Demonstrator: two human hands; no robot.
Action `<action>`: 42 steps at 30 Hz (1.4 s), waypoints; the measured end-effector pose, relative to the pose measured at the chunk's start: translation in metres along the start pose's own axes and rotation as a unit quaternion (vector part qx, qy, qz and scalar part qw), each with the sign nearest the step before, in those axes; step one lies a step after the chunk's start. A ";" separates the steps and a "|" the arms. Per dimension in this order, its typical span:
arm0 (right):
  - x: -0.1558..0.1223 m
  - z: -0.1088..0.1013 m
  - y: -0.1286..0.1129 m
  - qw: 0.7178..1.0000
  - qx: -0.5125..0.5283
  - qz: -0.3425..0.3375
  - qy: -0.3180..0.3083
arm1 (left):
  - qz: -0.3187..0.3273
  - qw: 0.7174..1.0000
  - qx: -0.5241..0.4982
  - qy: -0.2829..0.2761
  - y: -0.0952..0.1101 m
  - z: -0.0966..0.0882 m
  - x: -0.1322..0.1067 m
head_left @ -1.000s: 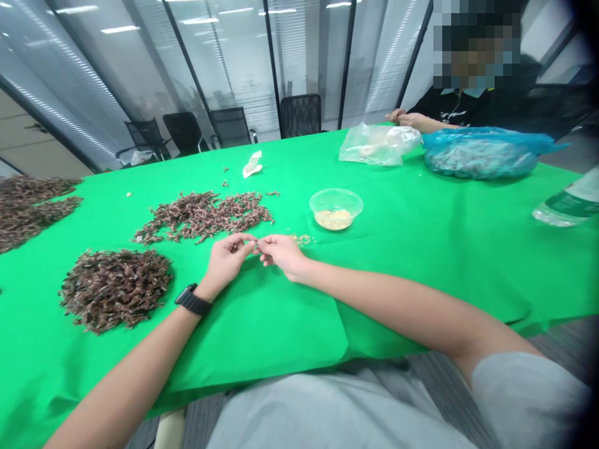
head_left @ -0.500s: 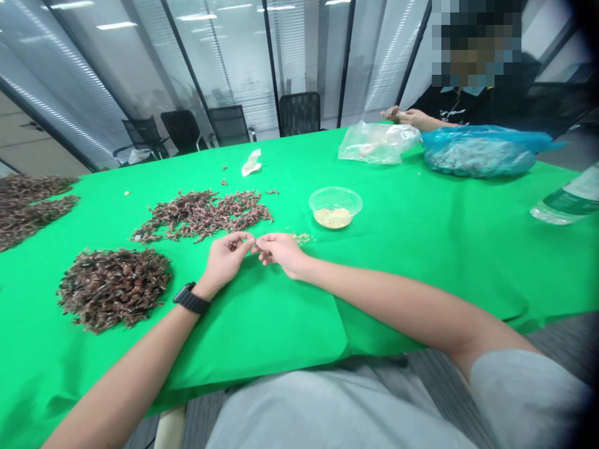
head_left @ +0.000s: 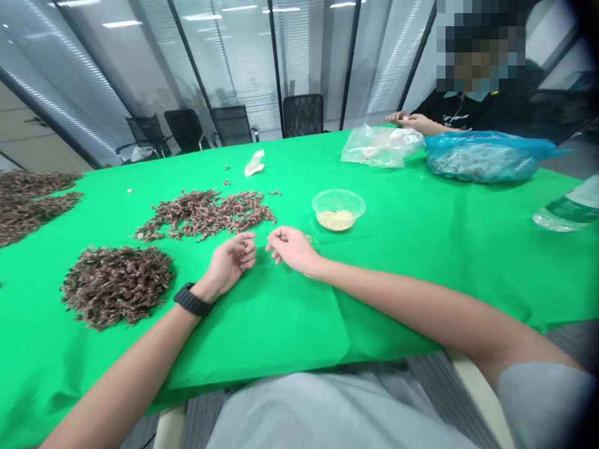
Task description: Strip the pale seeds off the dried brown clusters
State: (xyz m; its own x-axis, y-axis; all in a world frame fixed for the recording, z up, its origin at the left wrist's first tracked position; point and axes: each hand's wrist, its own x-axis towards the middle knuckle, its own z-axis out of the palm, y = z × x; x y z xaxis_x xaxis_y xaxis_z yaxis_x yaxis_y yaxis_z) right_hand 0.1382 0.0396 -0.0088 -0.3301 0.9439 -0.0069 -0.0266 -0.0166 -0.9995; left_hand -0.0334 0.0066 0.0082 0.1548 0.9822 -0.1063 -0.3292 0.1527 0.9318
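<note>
Left hand (head_left: 231, 262) and right hand (head_left: 292, 249) are separating after touching fingertips earlier, just short of brown pieces (head_left: 210, 215) lying across the green-covered desk (head_left: 421, 249). The left is curling; the right is bunching its fingers beside loose grains (head_left: 310, 238). Whether either grip is pinching anything is remaining unclear.

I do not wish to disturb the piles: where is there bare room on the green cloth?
The green cloth is bare between the bowl and the bottle, beyond the right forearm; a smaller patch separates the white scrap from the clear bag. The left, with brown piles, is crowded.
</note>
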 end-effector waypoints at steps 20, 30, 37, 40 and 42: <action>-0.022 -0.012 0.006 0.971 -0.116 -0.175 -0.110 | -0.068 0.988 0.039 -0.136 -0.011 0.000 -0.005; -0.023 -0.010 0.011 0.969 -0.136 -0.170 -0.117 | -0.118 0.981 0.017 -0.150 -0.017 -0.006 -0.002; -0.025 -0.012 0.005 0.969 -0.177 -0.163 -0.063 | -0.074 0.981 0.078 -0.163 -0.020 0.005 -0.003; -0.025 -0.013 0.004 0.969 -0.177 -0.164 -0.058 | -0.054 0.979 0.131 -0.144 -0.020 0.007 -0.003; -0.025 -0.014 0.005 0.969 -0.174 -0.162 -0.060 | -0.040 0.978 0.164 -0.124 -0.020 0.007 -0.003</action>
State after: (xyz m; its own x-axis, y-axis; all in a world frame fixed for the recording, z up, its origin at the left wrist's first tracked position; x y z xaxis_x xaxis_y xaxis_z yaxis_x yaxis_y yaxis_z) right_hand 0.1592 0.0206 -0.0138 -0.4653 0.8356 0.2920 0.1656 0.4063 -0.8986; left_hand -0.0206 0.0003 -0.0075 0.4016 0.9059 -0.1347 0.0033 0.1456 0.9893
